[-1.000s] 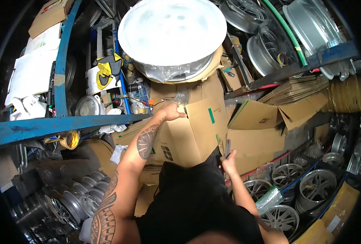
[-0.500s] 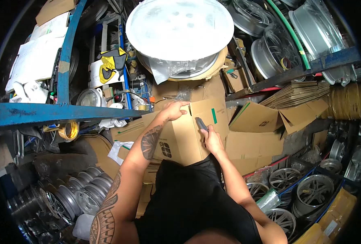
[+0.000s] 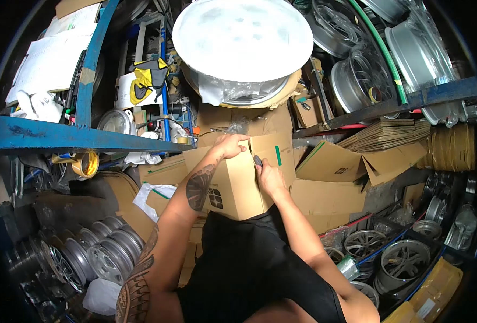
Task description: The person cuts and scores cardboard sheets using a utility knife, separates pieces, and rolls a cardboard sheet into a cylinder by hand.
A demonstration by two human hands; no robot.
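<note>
A brown cardboard box [image 3: 233, 185] stands upright in front of my lap, dark print on its left face and a green tape strip [image 3: 278, 155] on its right panel. My left hand [image 3: 231, 146] grips the top edge of the cardboard, thumb and fingers bent over it. Lower and to the right, my right hand [image 3: 269, 176] is wrapped around a grey utility knife [image 3: 258, 161], held against the right panel close to the vertical corner. The blade is too small to make out.
A large white disc [image 3: 244, 37] lies on a wrapped wheel beyond the box. Blue shelf beams [image 3: 44, 133] run at left and right. Flattened cardboard [image 3: 330, 161] lies to the right; alloy wheels [image 3: 405, 258] fill the lower right, with more rims [image 3: 114, 253] at lower left.
My right hand has moved left and slightly up with the utility knife, nearer to the box's corner. My left hand keeps its hold on the top edge. The view has shifted slightly.
</note>
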